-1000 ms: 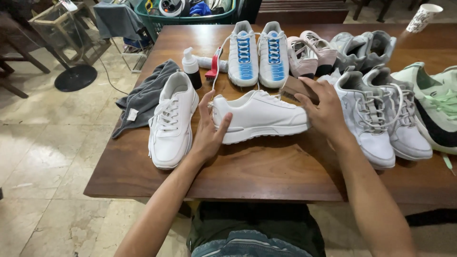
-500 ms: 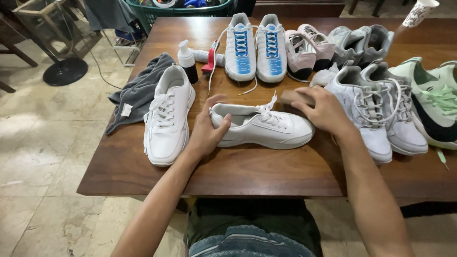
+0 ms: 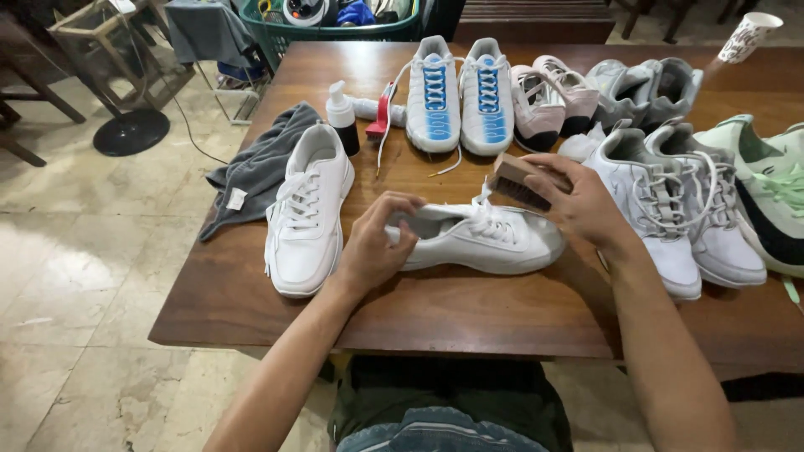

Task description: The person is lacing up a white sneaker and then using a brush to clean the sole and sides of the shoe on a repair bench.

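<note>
A white sneaker point(image 3: 490, 243) lies on its side on the wooden table point(image 3: 469, 314), toe pointing right. My left hand point(image 3: 377, 243) grips its heel end. My right hand point(image 3: 578, 201) holds a wooden brush point(image 3: 512, 182) with dark bristles just above the sneaker's laces. The matching white sneaker point(image 3: 307, 213) stands upright to the left, apart from my hand.
A grey cloth point(image 3: 261, 167) hangs over the table's left edge. A pump bottle point(image 3: 342, 117) and a red tool point(image 3: 381, 117) stand behind it. Several more sneaker pairs point(image 3: 459, 92) line the back and right side. A green basket point(image 3: 335, 25) sits beyond the table.
My right hand has picked up the brush and brought it over the sneaker's laces. My left hand has shifted onto the heel, and the sneaker has turned more onto its side.
</note>
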